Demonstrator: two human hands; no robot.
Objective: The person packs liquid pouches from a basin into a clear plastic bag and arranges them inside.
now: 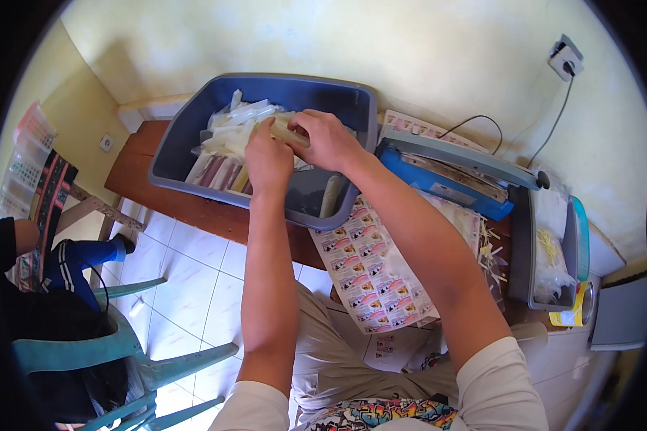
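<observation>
Over the blue-grey plastic tub (262, 80), my left hand (269, 159) and my right hand (326, 141) both grip a pale, tube-shaped packet (289, 134). The fingers of my right hand curl over its right end, while my left hand pinches the other end. Beneath them, the tub holds a heap of clear and whitish plastic wrappers (241, 115). Filled tubes in purple and yellowish tones (217, 172) lie side by side at the tub's front left. One greenish tube (329, 196) rests apart near the right front corner. What the packets contain is not clear.
Right of the tub stands a blue sealer-like device (446, 183), its cord running to a wall socket (566, 61). Printed label sheets (370, 269) overhang the bench. A grey bin (525, 251) holds plastic bags. At left, a person's leg (86, 262) shows near a green chair (79, 355).
</observation>
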